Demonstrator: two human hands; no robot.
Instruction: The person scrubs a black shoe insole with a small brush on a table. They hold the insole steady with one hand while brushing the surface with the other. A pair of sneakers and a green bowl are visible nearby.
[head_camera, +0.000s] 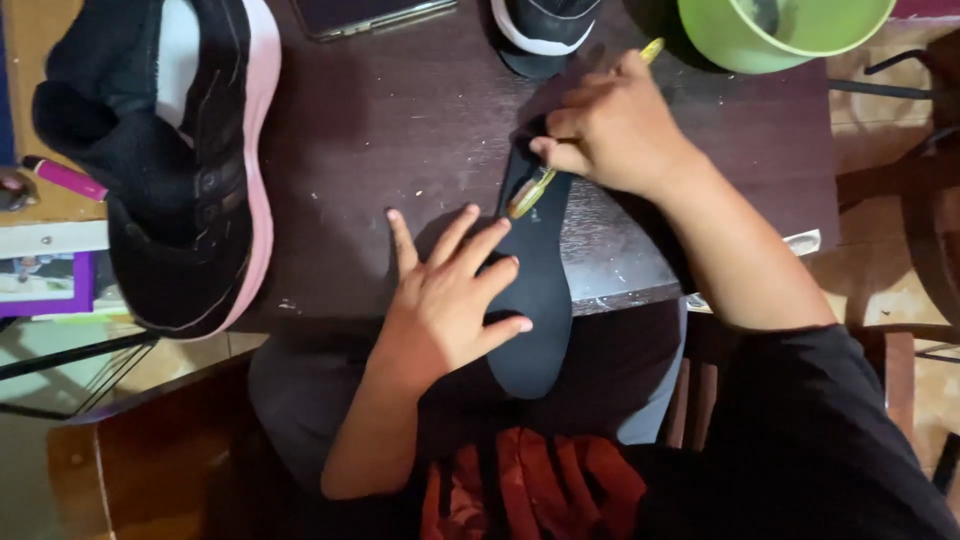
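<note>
- Two hands worked over one dark wooden table (400, 110), its near edge at the person's lap; a dark shoe insole (538, 290) lay on it lengthwise, its far end on the wood and its near end hanging over the table edge.
- Largest of the surrounding things, a black shoe with a pink sole (190, 160) lay on its side at the far left, well apart from the insole; a green bowl (780, 30) stood at the far right, with the toe of a second black shoe (545, 35) and a phone (370, 15) along the far edge.
- Judging by the brush's position, only the far end of the insole was being worked; I could not tell how much was already coated, and the rest looked plain.
- Left hand (450, 300) lay flat, fingers spread apart, pressing the middle of the insole down.
- Right hand (615, 130) was pinched around a thin yellow-handled brush (530, 192), its tip touching the insole's far end.
</note>
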